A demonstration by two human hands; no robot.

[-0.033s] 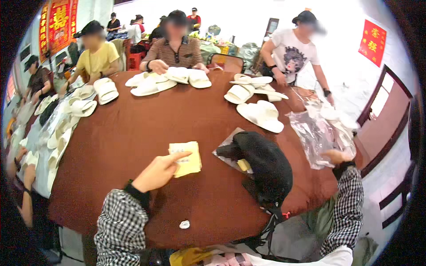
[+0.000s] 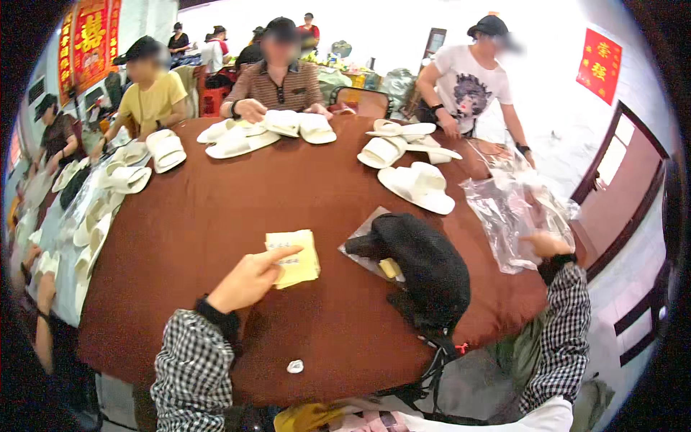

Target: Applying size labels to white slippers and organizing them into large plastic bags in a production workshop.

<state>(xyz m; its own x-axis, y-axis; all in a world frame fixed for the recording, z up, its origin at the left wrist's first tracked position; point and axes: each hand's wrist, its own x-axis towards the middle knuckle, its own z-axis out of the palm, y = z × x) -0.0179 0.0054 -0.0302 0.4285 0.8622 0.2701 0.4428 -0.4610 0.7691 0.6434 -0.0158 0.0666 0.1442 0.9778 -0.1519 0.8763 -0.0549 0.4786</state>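
Observation:
My left hand (image 2: 248,279) reaches over the table with its index finger stretched onto a stack of square yellow paper slips (image 2: 300,268); its other fingers are curled and hold nothing. On the right, my right hand (image 2: 548,245) is at the near edge of some clear plastic bags (image 2: 497,223), its fingers closing on the film, partly blurred. Between my hands lies a dark, bulky bundle of black fabric (image 2: 428,277). Under its left end sit a clear bag (image 2: 367,265) and a small yellow piece (image 2: 389,268).
Pale slippers (image 2: 417,187) lie along the far side of the brown table (image 2: 216,209), with more slippers (image 2: 93,234) on a surface at left. A crumpled white scrap (image 2: 295,366) is near the front edge. Several people work around the table; one (image 2: 471,93) stands by the bags.
The view has shifted slightly, moving the table things a little to the left in the picture. My right hand has shifted slightly upward by the bags; the left finger stays on the slips.

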